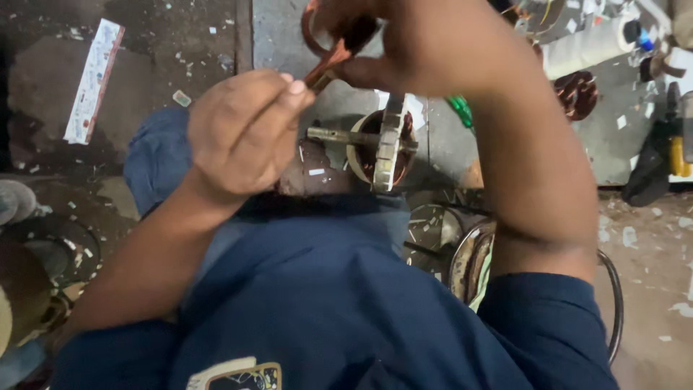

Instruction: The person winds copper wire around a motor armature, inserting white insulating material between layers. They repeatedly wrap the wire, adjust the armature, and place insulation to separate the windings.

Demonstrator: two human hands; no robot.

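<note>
Seen from above the worker's head: both bare hands are raised in front of the chest over a littered workshop floor. The left hand (242,130) is curled nearly closed, its thumb and fingertips pinched on the lower end of a coil of copper winding wire (328,61). The right hand (393,47) is folded around the upper part of the same coil, whose reddish loop curves up to the top edge of the view; how much of the loop lies inside that hand cannot be told, as the palm hides it. The coil thus spans the short gap between the two hands, held in the air above the knees. Directly below it, near the person's blue-trousered lap, lies a motor rotor (379,144) on its side, its laminated core edge-on to the viewer and its steel shaft (332,134) pointing toward the left hand. A green-handled tool (460,110) lies just beside the rotor, partly hidden by the right forearm. A second copper coil (576,94) rests on the concrete slab (278,36) at the upper right, well apart from the hands. A long white strip of card (94,79) lies on the dark floor at the upper left. A round metal ring (469,260) sits below the right forearm, near the rotor.
</note>
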